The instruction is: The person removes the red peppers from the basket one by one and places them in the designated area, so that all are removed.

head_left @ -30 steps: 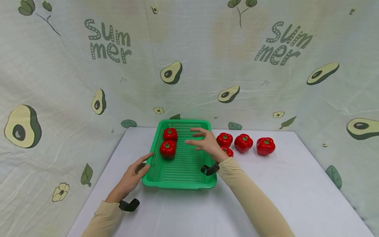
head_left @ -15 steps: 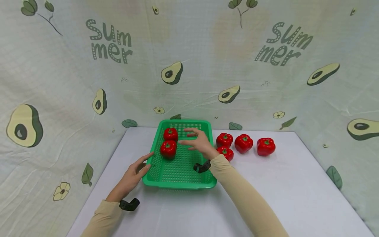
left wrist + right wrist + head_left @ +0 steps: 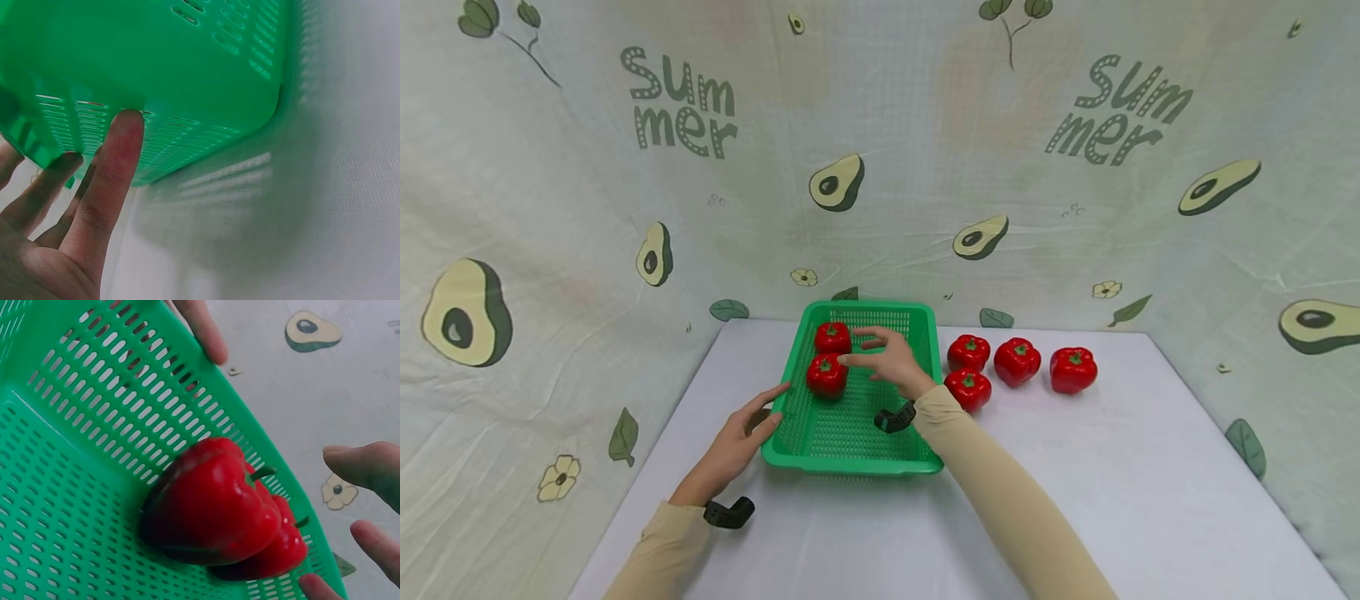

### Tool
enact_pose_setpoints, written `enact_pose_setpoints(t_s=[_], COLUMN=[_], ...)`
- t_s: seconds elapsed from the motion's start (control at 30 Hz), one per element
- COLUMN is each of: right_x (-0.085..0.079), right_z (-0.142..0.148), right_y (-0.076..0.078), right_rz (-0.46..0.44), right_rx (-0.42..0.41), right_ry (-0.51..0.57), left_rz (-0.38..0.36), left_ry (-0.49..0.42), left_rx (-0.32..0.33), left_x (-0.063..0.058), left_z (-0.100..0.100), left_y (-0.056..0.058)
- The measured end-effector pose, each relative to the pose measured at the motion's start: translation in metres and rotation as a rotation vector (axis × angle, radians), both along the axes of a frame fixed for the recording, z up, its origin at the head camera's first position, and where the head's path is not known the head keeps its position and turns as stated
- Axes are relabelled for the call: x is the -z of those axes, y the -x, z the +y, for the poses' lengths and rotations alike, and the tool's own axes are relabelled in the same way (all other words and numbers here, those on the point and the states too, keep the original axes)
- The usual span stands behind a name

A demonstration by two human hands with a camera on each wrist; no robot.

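Red peppers point(image 3: 827, 379), stems up, inside the green basket point(image 3: 853, 465), which lies lengthwise front to back — super glossy pair. Right hand point(image 3: 891, 360) hovers beside them, fingers apart; left hand point(image 3: 732, 447), also spread, touches the basket.

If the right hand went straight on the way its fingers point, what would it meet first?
Probably the two red peppers inside the green basket, though the right hand may be high enough to pass above them.

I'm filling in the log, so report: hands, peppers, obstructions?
Left hand touching green basket. Right hand over it, empty. Two red peppers inside, four red peppers outside. No obstruction visible.
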State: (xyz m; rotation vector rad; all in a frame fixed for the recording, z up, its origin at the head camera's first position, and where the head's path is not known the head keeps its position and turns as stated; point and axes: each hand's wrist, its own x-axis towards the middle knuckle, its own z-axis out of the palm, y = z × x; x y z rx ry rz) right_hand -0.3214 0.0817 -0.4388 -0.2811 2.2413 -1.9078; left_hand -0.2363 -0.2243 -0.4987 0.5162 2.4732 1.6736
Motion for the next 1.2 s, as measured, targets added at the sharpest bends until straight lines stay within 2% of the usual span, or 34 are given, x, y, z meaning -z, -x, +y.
enact_pose_setpoints(t_s=[0.4,0.7,1.2], right_x=[0.003,0.000,0.004], right_z=[-0.004,-0.010,-0.025], right_y=[0.001,0.002,0.007], right_rz=[-0.011,-0.028,-0.075], right_rx=[-0.014,-0.070,-0.117], right_ry=[-0.001,0.003,-0.003], left_rz=[-0.015,-0.009,-0.013], left_ry=[-0.003,0.001,-0.006], left_rx=[-0.001,0.004,0.011], left_x=[0.000,-0.003,-0.002], left_z=[0.000,0.001,-0.001], left_y=[0.002,0.002,0.002])
